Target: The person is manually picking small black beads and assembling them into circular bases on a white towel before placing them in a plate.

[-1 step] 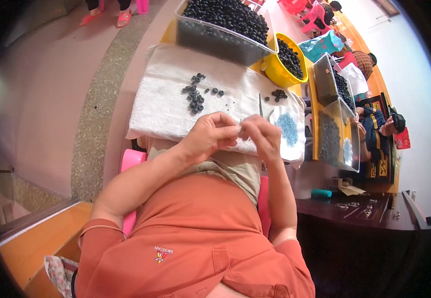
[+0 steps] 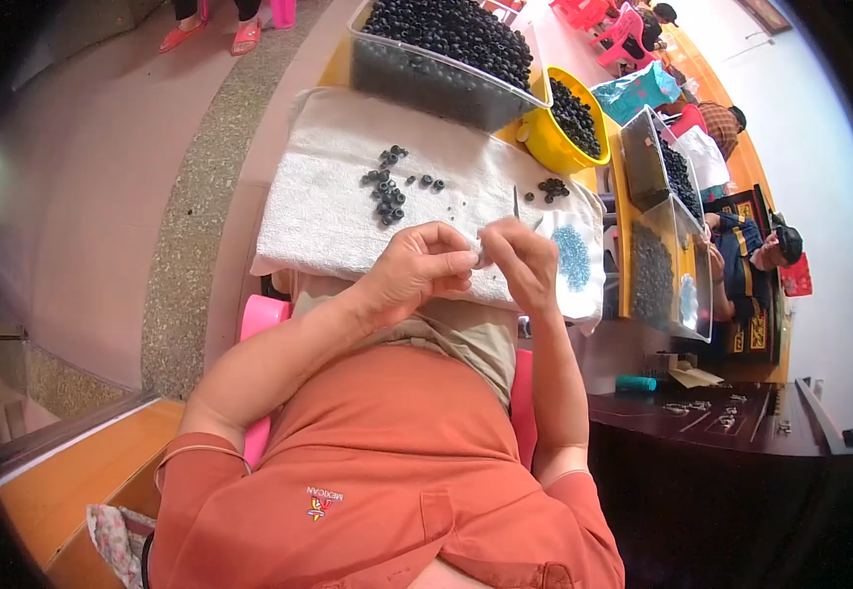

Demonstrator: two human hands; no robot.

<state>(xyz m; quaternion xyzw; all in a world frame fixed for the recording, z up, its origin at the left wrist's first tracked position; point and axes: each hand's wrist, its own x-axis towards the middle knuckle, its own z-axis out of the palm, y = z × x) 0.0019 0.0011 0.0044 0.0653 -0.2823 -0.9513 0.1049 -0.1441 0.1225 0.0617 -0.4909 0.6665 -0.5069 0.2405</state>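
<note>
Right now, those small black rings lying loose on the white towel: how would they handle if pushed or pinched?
The small black rings look light, so a nudge would likely scatter them. Lying flat, they probably slide rather than roll, and the nubby white towel should slow them. Their tiny size likely demands a fingertip pinch.

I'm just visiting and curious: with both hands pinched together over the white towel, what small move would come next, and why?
Probably the left hand reaches forward for another small black ring. Both hands meet at a tiny piece between the fingertips, the right hand pinching too, and loose rings lie scattered just ahead on the towel.
</note>
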